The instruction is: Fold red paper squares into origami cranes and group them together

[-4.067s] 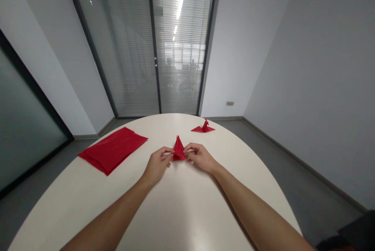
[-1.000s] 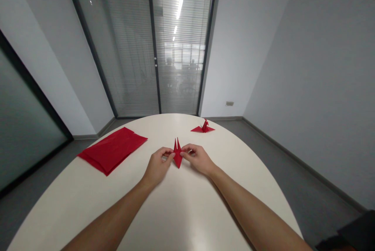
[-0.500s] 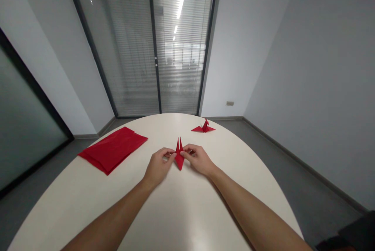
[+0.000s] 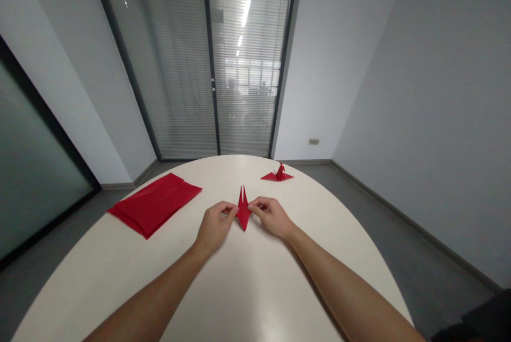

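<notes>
Between my hands is a folded red origami paper (image 4: 244, 214), kite-shaped, with two narrow points facing away from me and a wider tip toward me. My left hand (image 4: 216, 223) pinches its left edge between thumb and fingers. On the opposite edge, my right hand (image 4: 271, 216) pinches it the same way. The fingertips hide the side corners of the paper. Beyond my right hand, a folded red paper crane (image 4: 279, 174) sits with its wings spread near the far edge of the table.
A stack of red paper sheets (image 4: 155, 206) lies on the left of the round white table (image 4: 223, 294). Past the far edge stands a glass partition with blinds (image 4: 175, 65). Something dark (image 4: 487, 318) shows at the lower right corner.
The two narrow points of the folded paper are closer together now. My thumbs have shifted slightly outward toward its side edges, and both hands still hold it.
</notes>
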`<act>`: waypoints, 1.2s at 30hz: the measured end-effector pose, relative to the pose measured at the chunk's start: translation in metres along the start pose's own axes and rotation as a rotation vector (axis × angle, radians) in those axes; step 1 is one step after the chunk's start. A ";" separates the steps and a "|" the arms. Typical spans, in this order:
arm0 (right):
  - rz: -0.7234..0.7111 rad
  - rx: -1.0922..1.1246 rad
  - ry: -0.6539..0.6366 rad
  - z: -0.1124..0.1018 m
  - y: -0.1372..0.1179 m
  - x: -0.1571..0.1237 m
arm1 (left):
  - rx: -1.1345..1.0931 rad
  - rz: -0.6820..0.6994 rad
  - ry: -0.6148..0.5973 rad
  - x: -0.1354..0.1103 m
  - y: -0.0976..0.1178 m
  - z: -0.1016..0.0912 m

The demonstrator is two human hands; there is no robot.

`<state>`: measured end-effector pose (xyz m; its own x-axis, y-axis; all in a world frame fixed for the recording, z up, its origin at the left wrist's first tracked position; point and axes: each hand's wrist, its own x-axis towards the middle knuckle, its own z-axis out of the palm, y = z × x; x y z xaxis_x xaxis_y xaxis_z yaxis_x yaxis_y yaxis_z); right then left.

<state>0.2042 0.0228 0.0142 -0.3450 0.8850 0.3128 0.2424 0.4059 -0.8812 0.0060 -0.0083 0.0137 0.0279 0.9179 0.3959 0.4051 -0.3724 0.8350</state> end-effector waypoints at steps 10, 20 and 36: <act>0.004 0.068 0.037 -0.001 0.005 0.002 | -0.045 -0.046 -0.011 -0.002 -0.004 0.003; 0.007 0.071 0.021 0.000 0.004 0.002 | -0.058 -0.059 0.006 0.002 -0.013 0.004; 0.008 0.079 -0.028 0.002 0.002 0.000 | 0.019 -0.075 0.024 -0.001 -0.014 0.003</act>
<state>0.2030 0.0231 0.0119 -0.3692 0.8807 0.2968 0.1736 0.3791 -0.9089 0.0027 -0.0039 0.0007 -0.0251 0.9396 0.3414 0.4224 -0.2996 0.8554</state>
